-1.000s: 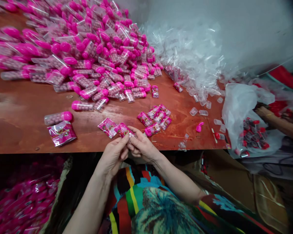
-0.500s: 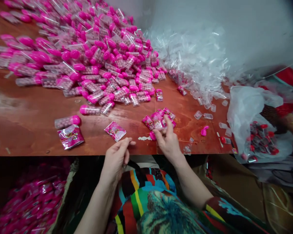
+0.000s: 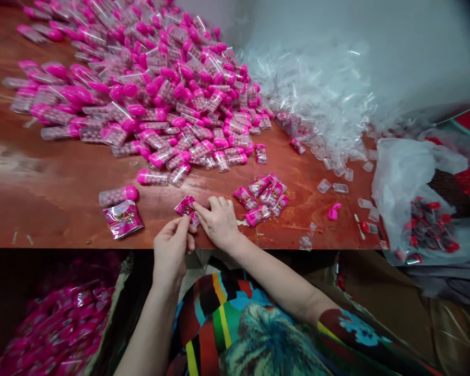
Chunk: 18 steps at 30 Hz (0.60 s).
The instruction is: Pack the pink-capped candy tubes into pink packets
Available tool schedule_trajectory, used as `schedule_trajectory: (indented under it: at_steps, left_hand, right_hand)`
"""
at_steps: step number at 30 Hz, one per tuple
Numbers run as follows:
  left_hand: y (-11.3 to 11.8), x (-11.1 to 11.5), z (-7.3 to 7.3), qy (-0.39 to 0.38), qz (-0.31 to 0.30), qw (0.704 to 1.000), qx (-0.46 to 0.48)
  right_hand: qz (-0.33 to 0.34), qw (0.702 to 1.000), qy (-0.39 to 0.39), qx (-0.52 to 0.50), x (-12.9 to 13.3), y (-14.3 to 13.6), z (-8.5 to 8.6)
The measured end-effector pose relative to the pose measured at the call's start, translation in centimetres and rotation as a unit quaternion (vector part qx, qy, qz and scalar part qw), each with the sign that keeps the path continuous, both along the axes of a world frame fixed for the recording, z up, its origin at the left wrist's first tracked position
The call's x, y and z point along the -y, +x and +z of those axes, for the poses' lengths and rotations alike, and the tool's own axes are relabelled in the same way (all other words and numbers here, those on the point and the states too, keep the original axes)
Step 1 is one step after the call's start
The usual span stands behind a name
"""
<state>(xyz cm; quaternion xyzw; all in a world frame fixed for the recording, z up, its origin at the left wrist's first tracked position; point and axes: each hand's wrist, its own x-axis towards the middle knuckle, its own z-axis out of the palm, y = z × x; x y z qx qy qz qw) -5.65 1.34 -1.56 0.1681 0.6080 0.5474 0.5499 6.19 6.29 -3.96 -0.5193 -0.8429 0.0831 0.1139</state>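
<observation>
A small flat pink printed sachet is between my two hands near the table's front edge. My left hand is closed, thumb and fingertips pinched at its lower edge. My right hand reaches in from the right, thumb and index finger closed at the sachet's right side, the other fingers curled. Just right of that hand lies a group of filled pink packets, with a wrapped pink packet at its front. To the left, a clear tube with a pink cap rests behind a larger pink packet.
A large heap of pink-capped tubes covers the back left. Clear empty plastic cups are piled at the back right. A white bag holds red-capped containers. Below the table at left is a box of pink packets.
My right hand has left the packet group and come left to the sachet. My left hand has closed on the sachet's edge. The view has shifted slightly.
</observation>
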Motion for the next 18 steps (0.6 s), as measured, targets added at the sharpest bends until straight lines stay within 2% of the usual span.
schedule_trajectory:
  at_steps: [4, 7, 9, 12, 14, 16, 18]
  left_hand:
    - [0.3, 0.0, 0.3, 0.021, 0.022, 0.999, 0.01]
    - [0.4, -0.1, 0.8, 0.042, 0.017, 0.999, 0.03]
    - [0.4, -0.1, 1.0, 0.052, 0.007, 0.998, 0.045]
    - [0.5, -0.3, 1.3, 0.053, -0.02, 0.996, 0.07]
    - [0.8, -0.5, 1.4, 0.044, -0.026, 0.994, 0.093]
    - [1.1, -0.7, 1.4, 0.029, -0.019, 0.992, 0.12]
    - [1.5, -1.1, 1.4, 0.016, -0.009, 0.99, 0.141]
  right_hand:
    - [-0.002, 0.997, -0.003, -0.077, 0.7, 0.5, 0.5]
    - [0.001, 0.982, -0.04, -0.182, 1.1, 0.6, 1.5]
    - [-0.01, 0.952, -0.092, -0.293, 1.0, 0.7, 2.0]
    - [-0.008, 0.865, -0.199, -0.46, 0.6, 0.8, 2.3]
    - [0.002, 0.82, -0.248, -0.516, 0.3, 0.8, 2.2]
    - [-0.006, 0.806, -0.258, -0.533, 0.3, 0.8, 2.0]
    - [-0.027, 0.815, -0.24, -0.527, 0.4, 0.9, 1.9]
